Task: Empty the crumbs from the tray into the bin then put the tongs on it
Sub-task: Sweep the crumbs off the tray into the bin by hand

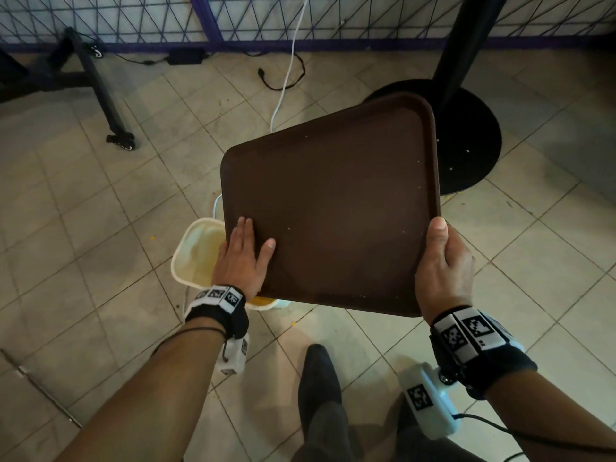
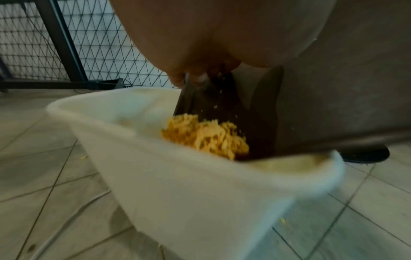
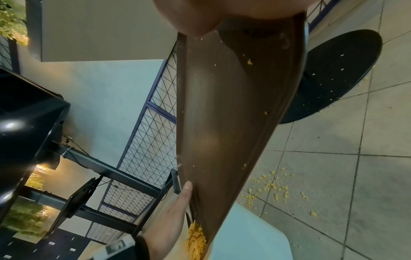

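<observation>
I hold a brown tray (image 1: 333, 211) tilted, its lower left corner over a cream bin (image 1: 193, 251) on the floor. My left hand (image 1: 243, 258) lies flat on the tray near that corner, fingers straight. My right hand (image 1: 443, 261) grips the tray's right edge, thumb on the side facing me. In the left wrist view, a heap of yellow crumbs (image 2: 206, 135) slides down the tray (image 2: 333, 88) into the bin (image 2: 177, 193). The right wrist view shows the tray (image 3: 233, 123) steeply slanted, with crumbs (image 3: 196, 241) at its low end beside my left hand (image 3: 175, 216). No tongs are in view.
A black round table base (image 1: 466, 135) and its pole stand just behind the tray. Spilled crumbs (image 3: 271, 190) lie on the tiled floor by the bin. A white cable (image 1: 283, 85) runs across the floor; my shoe (image 1: 320, 371) is close to the bin. A mesh fence lines the back.
</observation>
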Action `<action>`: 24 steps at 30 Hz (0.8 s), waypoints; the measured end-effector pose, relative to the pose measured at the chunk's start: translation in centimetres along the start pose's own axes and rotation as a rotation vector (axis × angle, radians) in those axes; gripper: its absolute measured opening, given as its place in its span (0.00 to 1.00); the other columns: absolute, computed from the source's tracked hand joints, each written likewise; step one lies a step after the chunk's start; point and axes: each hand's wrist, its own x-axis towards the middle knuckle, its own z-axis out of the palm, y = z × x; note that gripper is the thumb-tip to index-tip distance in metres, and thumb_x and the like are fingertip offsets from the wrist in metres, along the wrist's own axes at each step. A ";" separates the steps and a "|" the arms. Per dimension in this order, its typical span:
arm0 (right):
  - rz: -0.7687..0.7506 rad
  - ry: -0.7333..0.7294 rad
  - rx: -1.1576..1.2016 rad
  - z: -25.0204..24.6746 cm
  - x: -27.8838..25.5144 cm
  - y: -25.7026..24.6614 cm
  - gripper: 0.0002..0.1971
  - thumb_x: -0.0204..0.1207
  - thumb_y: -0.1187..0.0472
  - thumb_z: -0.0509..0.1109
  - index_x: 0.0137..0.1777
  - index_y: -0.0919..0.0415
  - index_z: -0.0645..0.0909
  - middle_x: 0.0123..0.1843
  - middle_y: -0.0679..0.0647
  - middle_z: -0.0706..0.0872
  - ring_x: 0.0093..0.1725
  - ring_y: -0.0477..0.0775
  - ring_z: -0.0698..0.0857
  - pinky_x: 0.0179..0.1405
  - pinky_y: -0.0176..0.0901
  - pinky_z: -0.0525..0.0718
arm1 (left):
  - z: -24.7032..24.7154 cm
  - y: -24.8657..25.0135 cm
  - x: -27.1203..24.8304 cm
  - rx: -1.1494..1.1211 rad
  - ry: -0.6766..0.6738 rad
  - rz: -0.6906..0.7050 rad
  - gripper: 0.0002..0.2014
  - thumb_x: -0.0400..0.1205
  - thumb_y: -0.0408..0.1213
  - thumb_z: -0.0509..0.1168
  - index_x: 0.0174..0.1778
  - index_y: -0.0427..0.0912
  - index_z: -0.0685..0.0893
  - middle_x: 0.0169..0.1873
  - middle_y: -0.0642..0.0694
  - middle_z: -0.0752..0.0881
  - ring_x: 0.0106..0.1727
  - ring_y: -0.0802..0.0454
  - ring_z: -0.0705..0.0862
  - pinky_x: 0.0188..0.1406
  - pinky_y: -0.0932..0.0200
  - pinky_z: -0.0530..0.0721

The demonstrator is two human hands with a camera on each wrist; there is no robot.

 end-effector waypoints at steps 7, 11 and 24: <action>-0.010 -0.009 0.012 -0.1 0.0 0.1 0.25 0.89 0.49 0.49 0.47 0.68 0.79 0.34 0.52 0.79 0.34 0.49 0.76 0.36 0.47 0.77 | 2.1 -2.9 -5.0 0.240 -0.112 0.027 0.43 0.81 0.68 0.27 0.87 0.44 0.52 0.87 0.47 0.53 0.87 0.50 0.50 0.85 0.43 0.45; -0.007 0.000 0.009 -0.1 0.0 0.1 0.26 0.89 0.48 0.49 0.47 0.68 0.79 0.35 0.54 0.80 0.35 0.52 0.77 0.39 0.52 0.80 | -0.1 -2.5 -2.2 0.161 0.025 0.006 0.41 0.83 0.67 0.30 0.86 0.45 0.54 0.87 0.46 0.55 0.86 0.48 0.53 0.85 0.42 0.47; -0.017 -0.004 -0.008 -0.2 0.0 -0.2 0.26 0.89 0.46 0.49 0.47 0.68 0.79 0.39 0.64 0.83 0.38 0.61 0.80 0.41 0.58 0.82 | 2.9 -2.7 -5.0 0.122 -0.120 -0.016 0.44 0.81 0.69 0.31 0.86 0.42 0.53 0.86 0.42 0.57 0.86 0.45 0.55 0.84 0.43 0.52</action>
